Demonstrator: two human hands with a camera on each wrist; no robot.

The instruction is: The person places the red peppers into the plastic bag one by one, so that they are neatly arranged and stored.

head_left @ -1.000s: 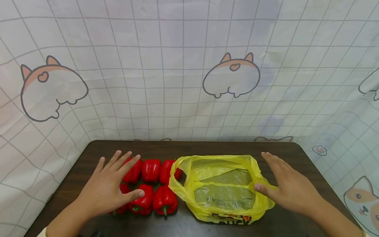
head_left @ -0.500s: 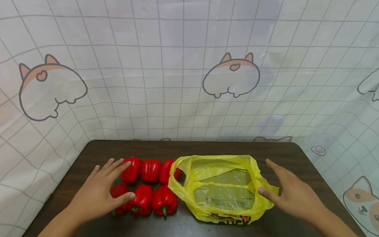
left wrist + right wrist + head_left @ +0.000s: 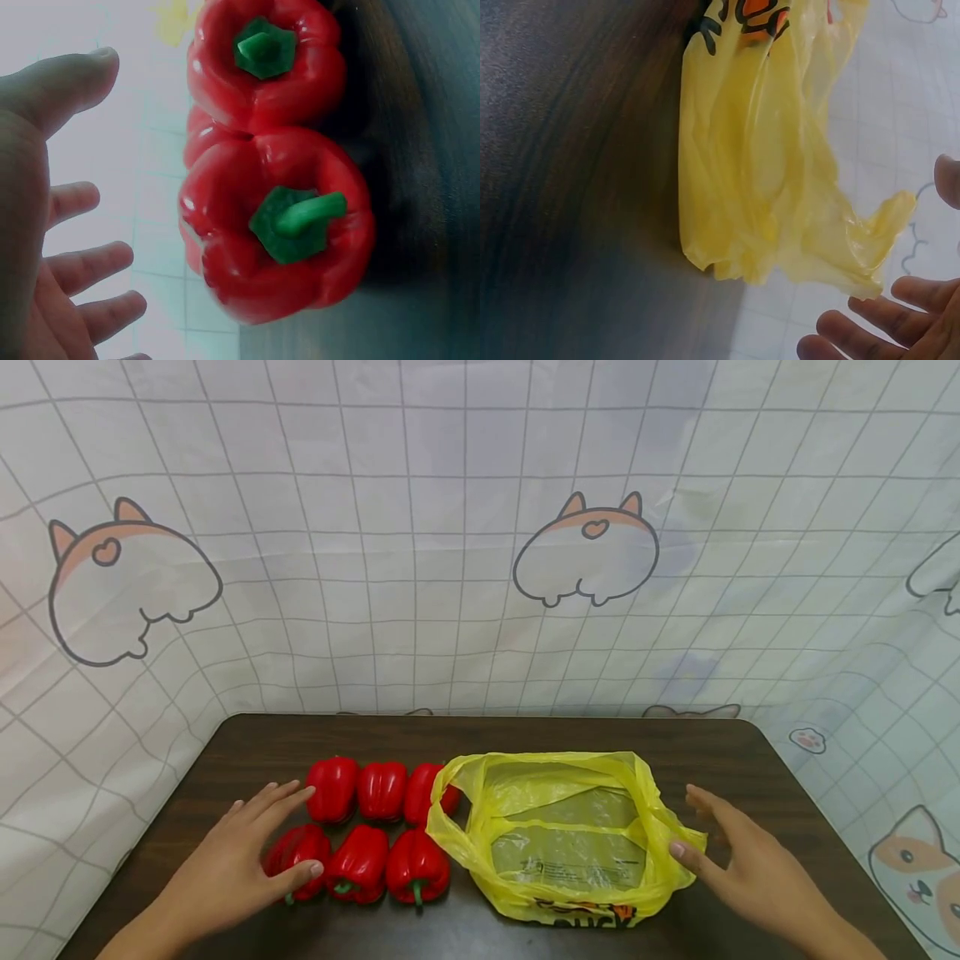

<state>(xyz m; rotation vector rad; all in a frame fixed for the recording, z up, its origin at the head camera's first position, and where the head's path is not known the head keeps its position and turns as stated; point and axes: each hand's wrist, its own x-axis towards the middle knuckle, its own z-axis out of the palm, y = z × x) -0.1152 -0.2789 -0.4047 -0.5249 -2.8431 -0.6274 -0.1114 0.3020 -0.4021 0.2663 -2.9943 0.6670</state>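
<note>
Several red bell peppers (image 3: 360, 864) with green stems lie in two rows, left of the middle of the table. My left hand (image 3: 225, 872) is beside the leftmost ones, fingers spread and thumb overlapping the front-left pepper (image 3: 298, 843) in the head view. The left wrist view shows a gap between that hand and the nearest pepper (image 3: 225, 270). Right of the peppers stands a yellow plastic bag (image 3: 517, 897), its mouth spread wide. My right hand (image 3: 765, 877) is at the bag's right side with relaxed fingers and holds nothing. Whether its thumb touches the bag is unclear.
A dark wood-grain table (image 3: 390, 735) with rounded far corners carries everything. Behind and at both sides hangs a white gridded cloth (image 3: 405, 527) printed with corgi drawings. The bag's left handle loop hangs close to the rear-right pepper (image 3: 423, 793).
Both hands have drawn back toward the near edge, the left one leftward and the right one slightly rightward, uncovering more of the left peppers. The peppers and the bag have stayed in place.
</note>
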